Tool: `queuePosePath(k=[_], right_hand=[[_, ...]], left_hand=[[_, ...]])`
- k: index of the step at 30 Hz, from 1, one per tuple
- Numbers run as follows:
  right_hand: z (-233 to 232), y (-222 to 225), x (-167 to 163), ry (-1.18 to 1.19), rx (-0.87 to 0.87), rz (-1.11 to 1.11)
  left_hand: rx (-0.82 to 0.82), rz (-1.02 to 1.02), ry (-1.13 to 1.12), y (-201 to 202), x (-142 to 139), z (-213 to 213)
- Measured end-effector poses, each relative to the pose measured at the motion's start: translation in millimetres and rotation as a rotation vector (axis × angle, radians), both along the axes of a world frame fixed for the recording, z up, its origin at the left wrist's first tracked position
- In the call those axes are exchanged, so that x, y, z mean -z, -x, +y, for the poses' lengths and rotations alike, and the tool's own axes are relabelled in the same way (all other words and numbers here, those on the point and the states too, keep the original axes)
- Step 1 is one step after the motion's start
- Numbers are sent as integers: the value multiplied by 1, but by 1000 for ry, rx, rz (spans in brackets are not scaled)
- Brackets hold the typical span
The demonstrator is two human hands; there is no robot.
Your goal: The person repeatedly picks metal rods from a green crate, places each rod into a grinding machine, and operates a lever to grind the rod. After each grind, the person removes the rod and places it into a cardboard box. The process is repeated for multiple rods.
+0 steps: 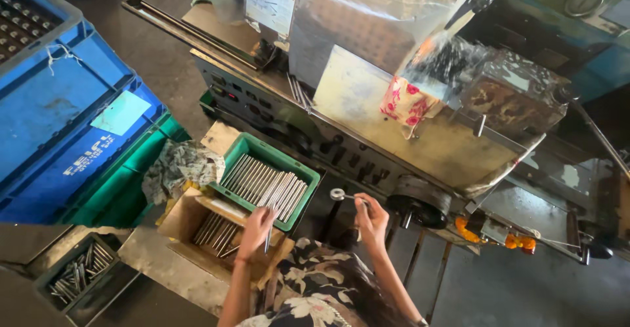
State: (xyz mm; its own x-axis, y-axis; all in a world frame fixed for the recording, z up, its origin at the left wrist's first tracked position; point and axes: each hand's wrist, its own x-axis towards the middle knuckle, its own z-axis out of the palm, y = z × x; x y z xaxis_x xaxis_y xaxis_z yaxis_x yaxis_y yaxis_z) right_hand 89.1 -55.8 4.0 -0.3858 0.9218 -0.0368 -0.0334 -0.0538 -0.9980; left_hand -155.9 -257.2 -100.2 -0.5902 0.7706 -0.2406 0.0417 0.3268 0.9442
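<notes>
My left hand [256, 227] holds a thin metal rod [270, 234] that points down, just in front of a green tray [244, 147] filled with several similar silver rods [266, 183]. My right hand [372, 219] grips a small metal tool with a ring-shaped head [338, 194], held up in front of the machine's control panel [308, 127]. A cardboard box [190, 217] below the tray holds more rods. My floral-patterned clothing [315, 287] fills the bottom of the view.
Stacked blue crates [59, 110] stand at the left over a green crate [125, 189]. A dark bin of metal pieces [79, 276] sits at bottom left. A crumpled cloth [177, 166] lies beside the tray. The large machine [420, 123], partly wrapped in plastic, spans the right.
</notes>
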Motion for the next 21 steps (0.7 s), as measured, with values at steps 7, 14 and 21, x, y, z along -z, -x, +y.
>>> queuePosePath(k=[7,14,21], right_hand=[[10,27,-28,-9,32,138],[15,5,-37,-211,124,80],[15,-5,-24,-33,111,370]], left_hand=[[328,-148,-520,-62,-73,130],[365,-1006,-480,-93,-129,158],[375,-528,-621,-102,-132,169]])
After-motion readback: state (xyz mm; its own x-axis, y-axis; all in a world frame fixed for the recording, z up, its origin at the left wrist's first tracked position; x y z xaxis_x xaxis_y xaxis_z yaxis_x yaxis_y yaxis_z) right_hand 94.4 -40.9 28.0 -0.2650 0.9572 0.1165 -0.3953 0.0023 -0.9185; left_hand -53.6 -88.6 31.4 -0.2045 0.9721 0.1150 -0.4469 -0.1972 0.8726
